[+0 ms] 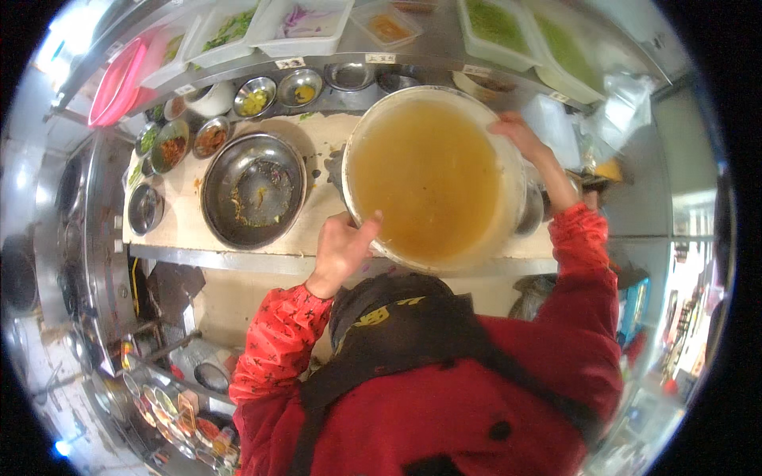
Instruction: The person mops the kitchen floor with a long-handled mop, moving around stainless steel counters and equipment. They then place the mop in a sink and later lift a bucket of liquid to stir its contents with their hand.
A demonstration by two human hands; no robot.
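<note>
A large pale round tub [508, 208] full of cloudy yellow-brown broth [429, 178] takes up the middle of the view over the worktop. My left hand [343, 244] grips its near left rim, thumb on top and fingers out of sight beneath. On the far right side of the rim, my right hand [524, 136] has hold with its fingers bent over the edge. To the left of the tub, a wide steel bowl [254, 190] rests on the board with a little liquid and seasoning scraps in its bottom.
Small steel bowls of chopped toppings [169, 148] cluster at the far left of the board [178, 226]. Above the worktop runs a shelf [333, 62] with plastic tubs of cut vegetables [305, 20] and a pink basin [117, 83]. Several filled dishes [178, 416] stand low at left.
</note>
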